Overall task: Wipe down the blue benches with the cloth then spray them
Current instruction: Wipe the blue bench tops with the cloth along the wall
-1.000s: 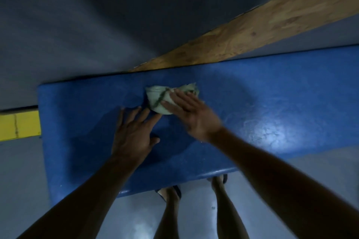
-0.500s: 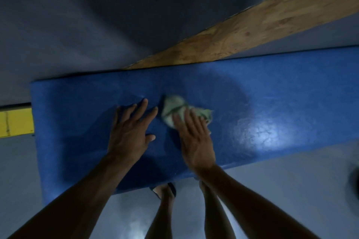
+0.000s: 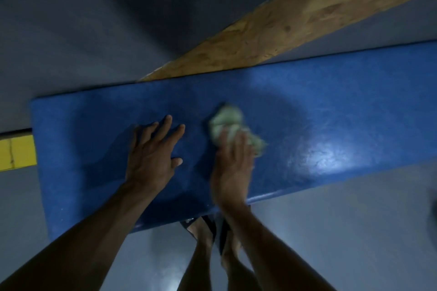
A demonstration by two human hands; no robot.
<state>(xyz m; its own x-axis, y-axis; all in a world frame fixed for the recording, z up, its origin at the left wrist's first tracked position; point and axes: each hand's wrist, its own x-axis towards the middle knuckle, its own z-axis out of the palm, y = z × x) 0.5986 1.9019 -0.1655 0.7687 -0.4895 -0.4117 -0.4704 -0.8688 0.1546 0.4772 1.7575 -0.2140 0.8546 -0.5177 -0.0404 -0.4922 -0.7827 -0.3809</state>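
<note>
You have one blue desk [image 3: 331,106] in front of you, running across the view. One crumpled pale green cloth [image 3: 228,123] lies on it. Two hands are on the desk: your left hand [image 3: 151,158] and your right hand [image 3: 233,172], so two forearms reach in from below. Two bare legs with two feet in dark sandals [image 3: 208,229] show under the near edge. Behind the desk you can count one wooden plank [image 3: 295,21], and at the left edge one yellow block [image 3: 17,152].
</note>
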